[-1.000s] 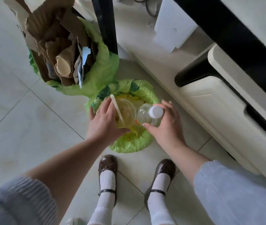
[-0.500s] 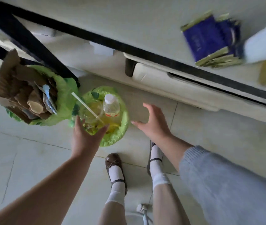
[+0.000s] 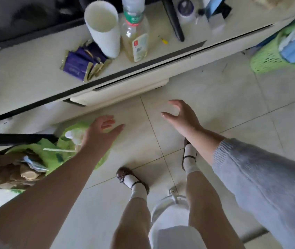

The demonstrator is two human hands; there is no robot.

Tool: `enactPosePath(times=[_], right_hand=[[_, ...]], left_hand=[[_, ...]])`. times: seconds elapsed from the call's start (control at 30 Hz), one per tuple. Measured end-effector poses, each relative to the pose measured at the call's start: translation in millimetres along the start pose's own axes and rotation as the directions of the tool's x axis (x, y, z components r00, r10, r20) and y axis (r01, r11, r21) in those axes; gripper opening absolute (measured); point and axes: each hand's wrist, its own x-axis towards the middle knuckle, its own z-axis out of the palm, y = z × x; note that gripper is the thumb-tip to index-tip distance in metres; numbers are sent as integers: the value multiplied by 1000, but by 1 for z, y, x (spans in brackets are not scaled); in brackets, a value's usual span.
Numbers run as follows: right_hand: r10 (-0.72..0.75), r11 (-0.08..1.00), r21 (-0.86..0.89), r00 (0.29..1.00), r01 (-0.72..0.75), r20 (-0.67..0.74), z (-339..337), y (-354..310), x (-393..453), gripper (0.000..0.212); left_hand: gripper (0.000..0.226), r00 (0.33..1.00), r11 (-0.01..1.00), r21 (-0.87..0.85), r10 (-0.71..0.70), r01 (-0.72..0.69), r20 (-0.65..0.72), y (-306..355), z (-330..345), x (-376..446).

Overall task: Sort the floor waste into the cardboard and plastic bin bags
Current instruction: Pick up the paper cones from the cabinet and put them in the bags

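- Below the left hand: the plastic bin bag, green, thin film, mouth open on the floor; the hand's fingers are spread and hold nothing. Judged limp and light; best lifted by the bunched rim, not the wall.
- Just left of those fingers, inside that bag: a clear bottle with a white cap, upright or nearly so, and a pale straw lying across. Judged light, smooth and slippery, body easily dented; the neck under the cap looks the firmest hold.
- Further left of the left hand: the cardboard bin bag, also green, stuffed with crumpled brown cardboard. Judged stiff but light, edges rough; pieces may spring out if the bag is tipped.
- Right hand: over bare floor tile, well apart from both bags, fingers curled loosely open, empty.
- Beyond both hands, on the table: a white cup, a part-filled bottle with green label, purple sachets. Whether these count as waste cannot be told.
- Far right of the right hand: a green mesh basket holding blue and white scraps, on the floor.
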Motion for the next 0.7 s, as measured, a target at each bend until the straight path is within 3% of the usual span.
enactPosePath(times=[0.23,0.4,0.57,0.7], right_hand=[[110,988,128,984,-91,-143,-137,86,30,51],[160,966,231,971,-116,-180,-256,140,73,49],[179,955,269,967,-127,-179,-346,173,109,48],[199,946,290,966,-145,-166,-390,184,140,49]], left_hand=[[50,986,998,41,34,-42,166,105,135,25],[42,972,993,77,68,-87,226,195,251,50],[47,939,966,191,106,-176,327,277,334,68],[50,916,891,357,139,-282,377,324,365,88]])
